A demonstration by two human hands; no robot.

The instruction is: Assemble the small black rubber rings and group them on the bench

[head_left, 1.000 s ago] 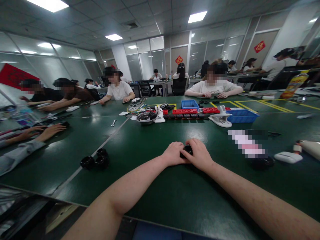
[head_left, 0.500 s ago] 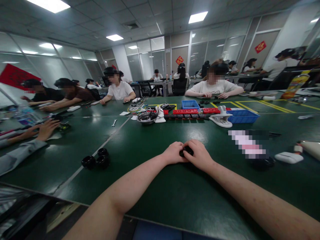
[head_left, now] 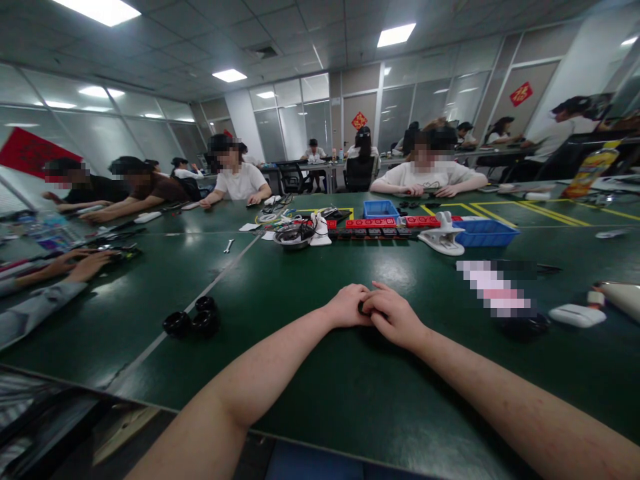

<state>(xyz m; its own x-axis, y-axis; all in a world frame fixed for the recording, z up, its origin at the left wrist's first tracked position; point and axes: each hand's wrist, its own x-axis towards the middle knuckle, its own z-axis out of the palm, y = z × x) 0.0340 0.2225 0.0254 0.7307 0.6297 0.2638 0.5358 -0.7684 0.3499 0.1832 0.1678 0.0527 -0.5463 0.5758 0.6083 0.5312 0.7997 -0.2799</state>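
Observation:
My left hand (head_left: 349,307) is closed round a small black round object (head_left: 364,308) just above the green table (head_left: 310,373). Meeting it from the right, my right hand (head_left: 395,315) has its fingers curled over the same object, which they mostly cover. On the table to the left stand three black round pieces (head_left: 204,321), close together. Another black round item (head_left: 527,325) lies on the right, beside a white case (head_left: 577,315).
Across the table are a metal bowl (head_left: 294,236), a red power strip (head_left: 373,223), a white clamp (head_left: 443,235) and blue bins (head_left: 485,232). A wrench (head_left: 229,246) lies left of centre. A co-worker's hands (head_left: 87,263) are at the left; other people sit beyond.
My right hand's fingers have shifted over the black object, so less of it shows. My left hand has hardly moved. The co-worker's hands at the left have lowered.

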